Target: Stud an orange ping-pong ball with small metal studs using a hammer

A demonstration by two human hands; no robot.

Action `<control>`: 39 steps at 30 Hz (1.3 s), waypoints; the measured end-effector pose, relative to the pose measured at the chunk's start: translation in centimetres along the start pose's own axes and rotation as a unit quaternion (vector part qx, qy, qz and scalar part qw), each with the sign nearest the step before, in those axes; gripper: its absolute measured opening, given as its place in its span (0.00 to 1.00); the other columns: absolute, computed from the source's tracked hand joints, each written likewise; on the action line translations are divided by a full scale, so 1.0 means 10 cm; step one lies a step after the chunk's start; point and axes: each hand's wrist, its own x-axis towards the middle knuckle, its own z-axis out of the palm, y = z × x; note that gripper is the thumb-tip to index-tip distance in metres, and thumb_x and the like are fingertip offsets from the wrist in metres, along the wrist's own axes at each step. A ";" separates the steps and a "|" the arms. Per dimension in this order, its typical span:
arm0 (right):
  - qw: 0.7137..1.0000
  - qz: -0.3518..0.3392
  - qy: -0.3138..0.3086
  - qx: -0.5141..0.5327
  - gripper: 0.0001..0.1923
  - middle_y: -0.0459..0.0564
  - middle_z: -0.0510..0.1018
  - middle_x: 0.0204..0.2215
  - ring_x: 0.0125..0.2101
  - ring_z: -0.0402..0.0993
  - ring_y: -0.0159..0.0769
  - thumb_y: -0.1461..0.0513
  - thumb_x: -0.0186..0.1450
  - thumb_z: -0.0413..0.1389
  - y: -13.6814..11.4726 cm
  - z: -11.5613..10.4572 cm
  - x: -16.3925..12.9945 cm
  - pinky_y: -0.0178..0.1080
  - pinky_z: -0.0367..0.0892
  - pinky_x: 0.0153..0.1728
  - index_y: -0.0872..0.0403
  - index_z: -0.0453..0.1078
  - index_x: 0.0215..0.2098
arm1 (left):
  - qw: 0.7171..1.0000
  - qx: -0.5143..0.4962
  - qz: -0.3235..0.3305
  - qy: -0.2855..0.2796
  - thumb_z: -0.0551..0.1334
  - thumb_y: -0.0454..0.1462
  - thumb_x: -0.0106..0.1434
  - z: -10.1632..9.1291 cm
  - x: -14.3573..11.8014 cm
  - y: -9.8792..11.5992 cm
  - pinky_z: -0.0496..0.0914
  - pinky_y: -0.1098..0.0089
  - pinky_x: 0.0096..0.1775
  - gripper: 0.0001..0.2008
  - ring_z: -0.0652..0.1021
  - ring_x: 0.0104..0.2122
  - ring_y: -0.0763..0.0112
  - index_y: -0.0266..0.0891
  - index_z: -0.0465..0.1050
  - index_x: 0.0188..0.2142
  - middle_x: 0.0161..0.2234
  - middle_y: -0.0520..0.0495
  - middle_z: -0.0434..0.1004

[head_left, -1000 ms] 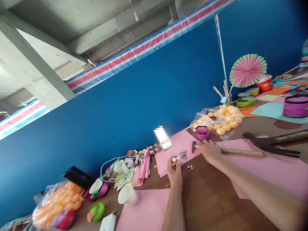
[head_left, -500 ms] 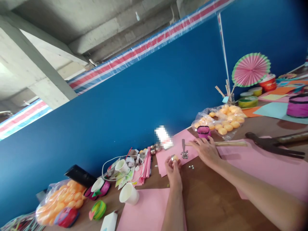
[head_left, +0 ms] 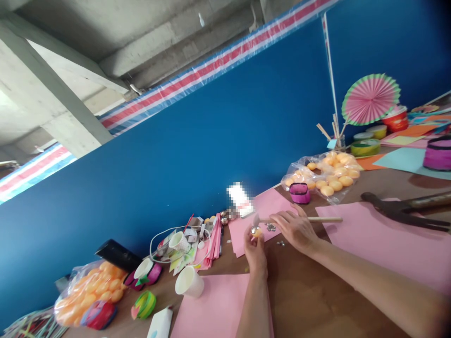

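Observation:
My left hand (head_left: 254, 253) is closed, its fingertips gripping a small orange ball (head_left: 258, 233) with shiny silver on its upper side. My right hand (head_left: 296, 230) is wrapped round the wooden handle of a small hammer (head_left: 326, 219). The hammer's grey head is right at the top of the ball; whether it touches cannot be made out. Just right of the ball, a little heap of silver metal pieces (head_left: 270, 227) lies on a pink sheet (head_left: 271, 202). A few more pieces (head_left: 281, 243) lie on the brown table (head_left: 299, 291) below my right hand.
A bag of orange balls (head_left: 334, 180) and a magenta band (head_left: 299, 193) are beyond my right hand. To the right lies a large claw hammer (head_left: 394, 211). A paper cup (head_left: 189, 282) and another ball bag (head_left: 95, 291) stand left. A blue partition (head_left: 176, 164) rises behind.
My right hand has brought the small hammer left and down, so its head has moved from beside the metal pieces to the ball. The left hand stays nearly in place.

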 end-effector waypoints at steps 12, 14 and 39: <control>0.999 -0.007 -0.013 -0.030 0.14 0.48 0.75 0.30 0.33 0.67 0.36 0.61 0.67 0.43 0.01 -0.01 0.02 0.43 0.50 0.46 0.48 0.68 0.44 | 0.999 -0.004 -0.026 0.020 0.65 0.40 0.50 0.01 0.00 0.05 0.68 0.70 0.41 0.24 0.75 0.36 0.72 0.40 0.65 0.47 0.39 0.46 0.72; 1.000 -0.002 -0.010 -0.030 0.14 0.48 0.76 0.31 0.33 0.67 0.36 0.60 0.67 0.43 0.01 0.00 0.01 0.43 0.49 0.47 0.48 0.68 0.45 | 1.000 -0.006 -0.022 0.014 0.64 0.40 0.51 0.01 0.00 0.04 0.67 0.70 0.41 0.25 0.74 0.36 0.72 0.40 0.64 0.48 0.40 0.45 0.71; 0.993 -0.076 0.079 -0.051 0.11 0.45 0.76 0.28 0.30 0.68 0.30 0.64 0.64 0.50 -0.01 0.03 -0.01 0.41 0.48 0.49 0.50 0.69 0.44 | 1.000 -0.003 -0.011 0.021 0.65 0.36 0.49 0.02 -0.02 0.07 0.68 0.67 0.40 0.21 0.75 0.36 0.67 0.36 0.69 0.45 0.38 0.42 0.76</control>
